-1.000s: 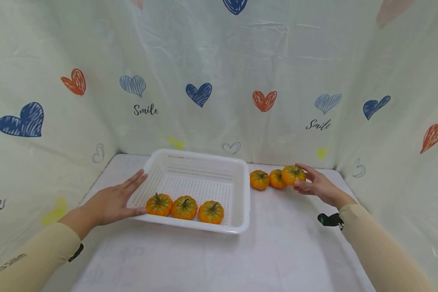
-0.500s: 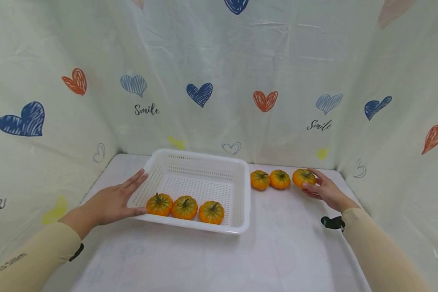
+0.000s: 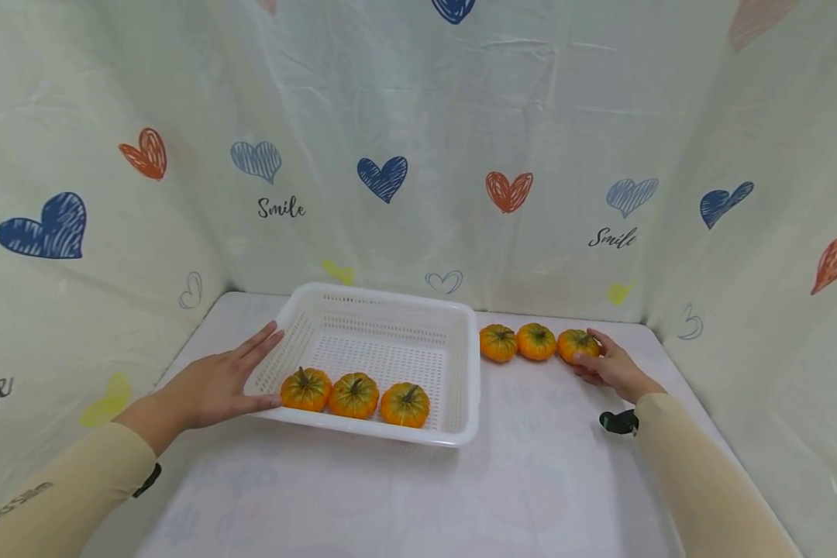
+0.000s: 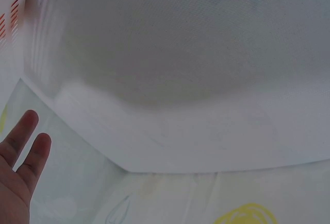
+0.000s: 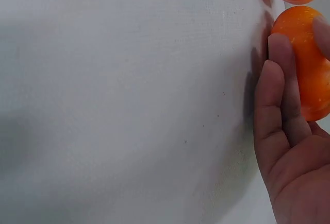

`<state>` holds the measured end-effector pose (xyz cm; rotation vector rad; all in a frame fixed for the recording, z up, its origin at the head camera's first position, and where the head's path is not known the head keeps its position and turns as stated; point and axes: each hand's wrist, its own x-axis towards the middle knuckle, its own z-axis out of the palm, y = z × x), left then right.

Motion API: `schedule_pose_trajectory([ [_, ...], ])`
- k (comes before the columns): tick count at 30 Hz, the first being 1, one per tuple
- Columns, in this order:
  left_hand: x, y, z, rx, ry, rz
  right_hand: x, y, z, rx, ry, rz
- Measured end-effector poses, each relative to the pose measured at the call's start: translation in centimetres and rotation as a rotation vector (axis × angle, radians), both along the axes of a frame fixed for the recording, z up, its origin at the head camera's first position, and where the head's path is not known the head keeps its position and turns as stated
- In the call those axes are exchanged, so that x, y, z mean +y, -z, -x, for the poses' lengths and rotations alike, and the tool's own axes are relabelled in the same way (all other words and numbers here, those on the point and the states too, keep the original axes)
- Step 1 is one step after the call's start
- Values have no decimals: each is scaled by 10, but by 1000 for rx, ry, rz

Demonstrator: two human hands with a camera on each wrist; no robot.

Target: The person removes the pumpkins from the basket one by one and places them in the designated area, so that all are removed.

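My right hand (image 3: pixel 617 368) grips a small orange pumpkin (image 3: pixel 573 343) at the back right of the table, low at the surface. In the right wrist view the thumb and fingers lie around that pumpkin (image 5: pixel 308 80). Just left of it sit two more pumpkins, one in the middle (image 3: pixel 535 342) and one beside the basket (image 3: pixel 497 343). My left hand (image 3: pixel 212 387) rests with straight, spread fingers at the left side of a white plastic basket (image 3: pixel 464 387). Inside, along the front wall, three pumpkins (image 3: pixel 353 395) stand in a row, stems up.
A white cloth covers the table (image 3: pixel 418 496). Behind and on both sides hangs a pale curtain (image 3: pixel 446 101) printed with hearts, close to the back pumpkins. The basket fills much of the table's left and middle part.
My right hand has moved the held pumpkin rightward, away from the other two, then lowered it to the table in line with them. My left hand and the basket stay put.
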<state>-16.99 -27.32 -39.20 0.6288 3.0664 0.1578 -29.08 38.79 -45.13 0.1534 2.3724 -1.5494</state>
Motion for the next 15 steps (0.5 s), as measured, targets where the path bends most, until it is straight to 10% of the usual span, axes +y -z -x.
schedule_pose_trajectory([
  [15, 1, -1, -1, 3, 6, -5, -6, 3, 6, -24, 70, 88],
])
